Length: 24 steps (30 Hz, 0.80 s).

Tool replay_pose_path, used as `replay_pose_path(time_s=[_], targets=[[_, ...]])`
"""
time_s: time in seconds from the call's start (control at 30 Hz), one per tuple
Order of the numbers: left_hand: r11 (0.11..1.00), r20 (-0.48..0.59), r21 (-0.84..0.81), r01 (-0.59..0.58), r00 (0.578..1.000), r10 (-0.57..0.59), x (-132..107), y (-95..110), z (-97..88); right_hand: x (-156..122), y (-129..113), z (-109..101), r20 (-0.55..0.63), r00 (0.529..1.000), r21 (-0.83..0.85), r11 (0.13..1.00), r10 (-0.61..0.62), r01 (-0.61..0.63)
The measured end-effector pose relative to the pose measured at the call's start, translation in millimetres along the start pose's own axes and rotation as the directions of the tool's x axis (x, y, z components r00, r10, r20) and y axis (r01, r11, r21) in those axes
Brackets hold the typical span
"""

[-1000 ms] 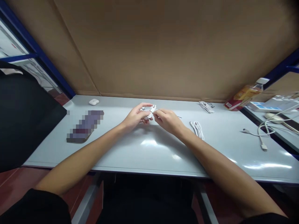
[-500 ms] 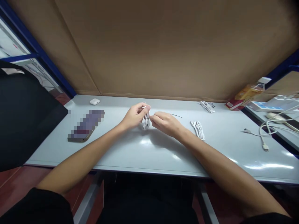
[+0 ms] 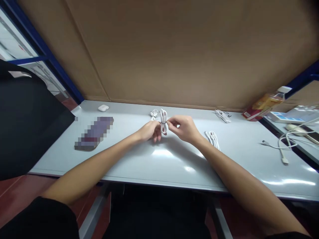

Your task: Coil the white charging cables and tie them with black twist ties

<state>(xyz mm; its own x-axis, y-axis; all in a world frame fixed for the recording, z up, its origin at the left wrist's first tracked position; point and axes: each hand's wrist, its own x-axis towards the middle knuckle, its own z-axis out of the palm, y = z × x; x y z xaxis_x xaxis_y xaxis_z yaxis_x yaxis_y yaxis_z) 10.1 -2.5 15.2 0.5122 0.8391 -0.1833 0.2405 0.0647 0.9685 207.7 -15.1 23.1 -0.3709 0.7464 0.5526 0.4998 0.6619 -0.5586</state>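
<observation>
Since half a second ago: white cable bundle (image 3: 163, 121) turned from hanging below the fingers to standing upright above them, both hands shifted slightly right and farther from the body.

Left hand (image 3: 149, 130) closed on the bundle's lower end from the left, fingers curled under it. Right hand (image 3: 184, 128) pinching the bundle's middle from the right, thumb and forefinger together on a dark tie around the coil; exact contact too small to make out. Bundle held just above the grey table (image 3: 139, 159), between the two hands.

Just behind the grip: a second small coiled cable (image 3: 154, 114) lying on the table. Right of the grip: another coiled cable (image 3: 212, 138), then one more (image 3: 222, 115) farther back. Far right: a loose white charging cable (image 3: 282, 149). Well left of the grip: a blurred dark flat item (image 3: 94, 133) and a small white case (image 3: 103, 108).
</observation>
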Motion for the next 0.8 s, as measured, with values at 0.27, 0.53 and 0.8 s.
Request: replay_pose_path(time_s=[0.27,0.53,0.8], targets=[[0.926,-0.003,0.362,-0.102,0.994,0.11,1,-12,-0.1,2,14,-3,0.201,0.938,0.022,0.956,0.284,-0.294],[0.697,-0.133,0.713,-0.076,0.961,0.241,-10,-6,4.7,-5,16,11,0.267,0.901,-0.17,0.937,0.341,-0.305],[0.635,-0.147,0.766,-0.097,0.936,0.321,-7,-12,6.8,-1,14,1,0.214,0.886,-0.325,0.885,0.411,-0.332]])
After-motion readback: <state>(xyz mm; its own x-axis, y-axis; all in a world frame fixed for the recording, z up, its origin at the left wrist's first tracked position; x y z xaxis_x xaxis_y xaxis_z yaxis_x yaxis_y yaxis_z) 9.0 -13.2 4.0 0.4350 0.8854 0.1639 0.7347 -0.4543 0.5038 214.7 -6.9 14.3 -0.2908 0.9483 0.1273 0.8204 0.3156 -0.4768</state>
